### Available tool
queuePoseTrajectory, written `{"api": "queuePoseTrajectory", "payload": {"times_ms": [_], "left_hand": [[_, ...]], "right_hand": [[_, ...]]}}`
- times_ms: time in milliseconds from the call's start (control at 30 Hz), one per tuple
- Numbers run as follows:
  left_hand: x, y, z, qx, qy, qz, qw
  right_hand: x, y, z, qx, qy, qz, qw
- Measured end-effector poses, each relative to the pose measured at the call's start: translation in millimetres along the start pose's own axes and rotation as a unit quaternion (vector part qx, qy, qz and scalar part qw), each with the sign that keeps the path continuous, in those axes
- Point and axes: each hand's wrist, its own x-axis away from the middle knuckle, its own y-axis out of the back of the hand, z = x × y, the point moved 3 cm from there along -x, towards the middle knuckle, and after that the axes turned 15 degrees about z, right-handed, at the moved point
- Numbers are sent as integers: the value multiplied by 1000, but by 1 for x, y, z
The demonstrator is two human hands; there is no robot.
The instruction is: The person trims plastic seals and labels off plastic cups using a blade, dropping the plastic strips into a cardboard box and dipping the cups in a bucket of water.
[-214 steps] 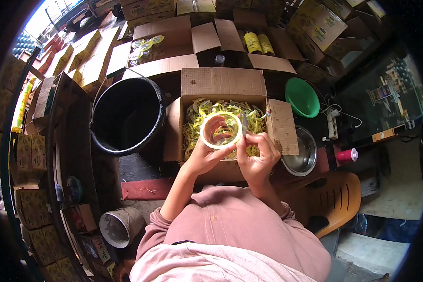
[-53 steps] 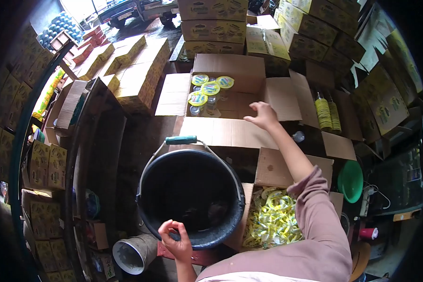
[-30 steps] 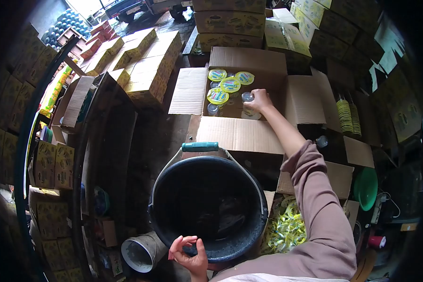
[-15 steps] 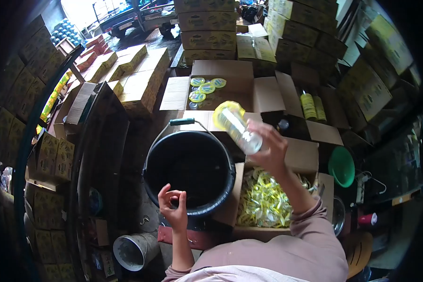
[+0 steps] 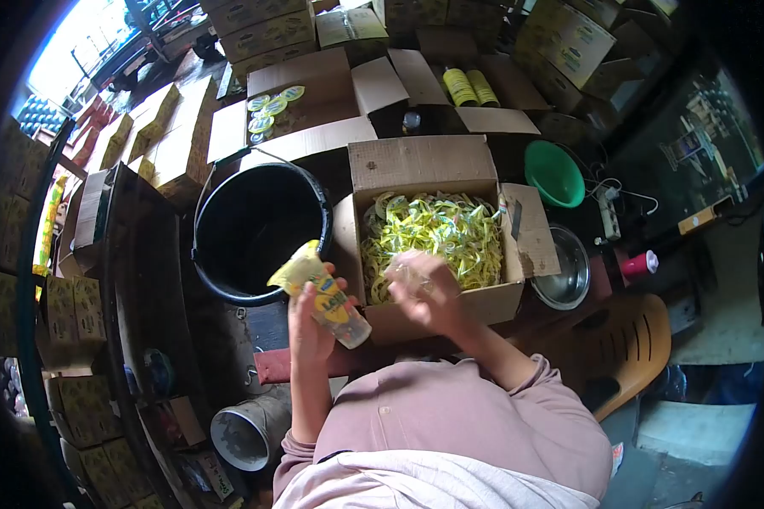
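Note:
My left hand [image 5: 312, 318] is closed around a clear plastic cup [image 5: 348, 327] with a yellow printed label. The cup is tilted, its flared yellow end pointing up and left near the rim of the black bucket [image 5: 321, 182]. Over the front of an open cardboard box [image 5: 420, 161] is my right hand [image 5: 429, 293], slightly blurred, its fingers curled around something thin and see-through that I cannot make out. Tangled yellow and clear plastic strips [image 5: 433, 233] fill that box.
Behind the bucket, an open carton [image 5: 314, 81] holds several yellow-topped cups [image 5: 267, 110]. Two yellow rolls [image 5: 460, 87] stand in another carton. To the right are a green basin [image 5: 554, 174], a metal bowl [image 5: 573, 271] and an orange chair [image 5: 637, 356]. A white pail [image 5: 242, 437] stands lower left.
The labelled cup has passed from my right hand to my left. My right hand has come down to the box of strips. The view has shifted to the right.

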Motion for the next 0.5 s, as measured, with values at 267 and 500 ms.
{"api": "queuePoseTrajectory", "payload": {"times_ms": [267,500], "left_hand": [[-15,40,-71,-317,-194,-53,927],[-47,126,-71,-505,-212,-109,829]], "right_hand": [[136,92,-206,198,-506,-194,817],[140,100,-250,235,-669,-30,705]]}}
